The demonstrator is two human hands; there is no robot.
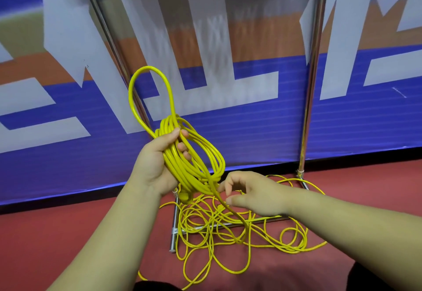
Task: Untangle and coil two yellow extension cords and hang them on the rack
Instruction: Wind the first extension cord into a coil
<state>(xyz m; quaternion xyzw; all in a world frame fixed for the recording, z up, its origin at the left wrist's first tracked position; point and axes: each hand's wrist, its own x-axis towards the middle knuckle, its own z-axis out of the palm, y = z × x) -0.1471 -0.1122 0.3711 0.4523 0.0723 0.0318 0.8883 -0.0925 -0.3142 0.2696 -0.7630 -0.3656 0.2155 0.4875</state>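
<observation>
Red floor (68, 233), rack (312, 85) behind | left hand (155, 165) gripped coil (191, 172) | right hand (255, 197) pinched tail (237, 220) leading into tangle (205, 245) over rack base | risk: tail could snag in tangle, tug loops off coil

I count two of my own, left hand (155, 162) and right hand (253, 194); one coil (180, 169); one near tangle (228, 229); two rack poles, left pole (109, 32) and right pole (312, 62); one far banner (251, 119).
</observation>
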